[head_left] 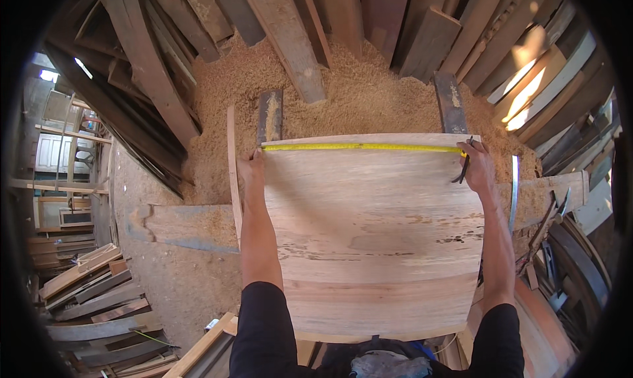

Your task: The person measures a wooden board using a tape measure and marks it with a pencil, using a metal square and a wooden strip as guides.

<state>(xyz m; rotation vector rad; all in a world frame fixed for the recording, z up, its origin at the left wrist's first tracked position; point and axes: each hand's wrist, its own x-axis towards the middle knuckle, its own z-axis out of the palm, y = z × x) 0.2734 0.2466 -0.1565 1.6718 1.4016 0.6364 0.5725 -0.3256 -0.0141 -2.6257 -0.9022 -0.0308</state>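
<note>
A wide pale wooden board (369, 233) with dark specks and a reddish band lies flat in front of me. Along its far edge runs a yellow tape measure (359, 146), its blade stretched straight from side to side. At the board's far left corner, my left hand (251, 167) pinches the end of the blade. My right hand (480, 170) is closed around the tape measure at the far right corner; its case is mostly hidden by the fingers. A thin dark strap or stick hangs from the right hand over the board, too small to name.
Two dark supports (270, 117) show beyond the board. Sawdust (359, 75) covers the ground there, with planks (283, 35) leaning at the back. A narrow wooden strip (233, 160) stands left of my left hand. A metal straightedge (514, 187) lies right. Offcuts (109, 305) pile up lower left.
</note>
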